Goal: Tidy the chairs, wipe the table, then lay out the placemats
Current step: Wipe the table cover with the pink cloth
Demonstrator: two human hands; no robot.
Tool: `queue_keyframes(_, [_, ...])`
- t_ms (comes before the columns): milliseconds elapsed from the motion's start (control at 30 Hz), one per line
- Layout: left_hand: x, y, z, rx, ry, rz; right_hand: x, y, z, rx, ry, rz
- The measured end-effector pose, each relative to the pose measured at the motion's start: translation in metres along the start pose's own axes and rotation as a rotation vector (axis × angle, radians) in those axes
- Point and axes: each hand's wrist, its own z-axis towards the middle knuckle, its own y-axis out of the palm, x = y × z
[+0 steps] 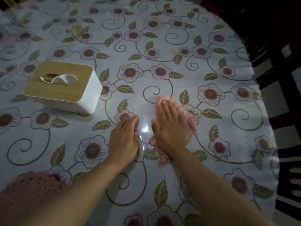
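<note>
A table [162,46] covered with a glossy flowered cloth fills the view. My right hand [169,126] lies flat, fingers together, pressing a fluffy pink wiping cloth [190,121] onto the table near its middle; the cloth sticks out beyond the fingertips, to the right and under the wrist. My left hand [124,139] rests palm down on the bare tabletop just left of it, fingers together, nothing under it. A pink crocheted placemat [31,188] lies at the near left edge, partly under my left forearm.
A white tissue box [65,88] with a wooden lid and a tissue poking out stands left of the hands. Dark wooden chairs [280,95] stand along the table's right edge. A wet shine shows between the hands.
</note>
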Motion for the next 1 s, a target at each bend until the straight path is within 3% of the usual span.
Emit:
queue_keyframes(133, [0.003,-0.005,-0.001,0.121,-0.125,-0.215,-0.012,0.015,-0.058,-0.117,-0.341,-0.047])
queue_keyframes(200, [0.008,-0.005,0.000,0.129,-0.105,-0.194,0.014,0.006,-0.055,-0.164,-0.380,-0.127])
queue_keyframes(367, [0.016,0.003,0.002,0.122,-0.075,-0.089,0.054,-0.014,0.011,-0.098,0.066,-0.169])
queue_keyframes(433, [0.016,0.006,0.002,0.119,-0.070,-0.067,0.042,-0.009,0.013,-0.082,0.088,-0.129])
queue_keyframes(567, [0.022,0.008,0.000,0.089,-0.076,-0.002,0.018,0.005,-0.061,-0.131,-0.332,-0.109])
queue_keyframes(633, [0.031,0.010,-0.002,0.052,-0.093,0.061,0.036,0.000,-0.088,-0.155,-0.409,-0.098])
queue_keyframes(700, [0.042,0.015,-0.005,-0.019,-0.100,0.138,0.073,-0.013,-0.093,-0.128,-0.302,-0.160])
queue_keyframes(867, [0.061,0.033,-0.028,-0.091,-0.004,0.219,0.147,-0.052,-0.071,0.010,0.341,-0.156])
queue_keyframes(933, [0.063,0.035,-0.035,-0.087,0.032,0.227,0.128,-0.044,-0.079,0.023,0.345,-0.162])
queue_keyframes(1000, [0.063,0.034,-0.041,-0.105,0.057,0.238,0.092,-0.025,-0.114,-0.038,0.085,-0.161])
